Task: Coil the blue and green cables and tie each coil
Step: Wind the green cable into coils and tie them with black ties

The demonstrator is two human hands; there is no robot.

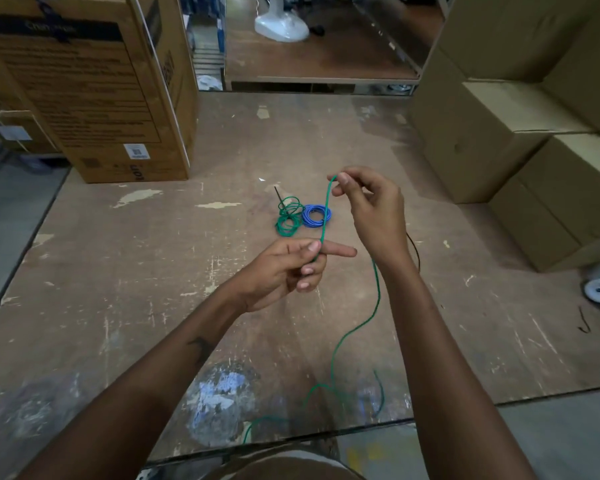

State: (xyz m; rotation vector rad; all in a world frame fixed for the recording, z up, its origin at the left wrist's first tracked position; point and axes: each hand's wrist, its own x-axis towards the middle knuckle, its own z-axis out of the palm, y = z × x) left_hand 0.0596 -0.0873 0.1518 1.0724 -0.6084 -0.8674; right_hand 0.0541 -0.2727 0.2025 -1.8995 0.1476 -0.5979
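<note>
Presently, right hand (pixel 368 206) pinches the green cable (pixel 326 209) end above, left hand (pixel 284 265) pinches it below, the span taut between fingertips, apparently to start 1 loop; 2 finished coils (pixel 302 216) lie beyond the fingers.

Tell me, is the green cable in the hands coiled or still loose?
Loose. The green cable runs straight between the left hand and right hand, then trails uncoiled across the board.
</note>
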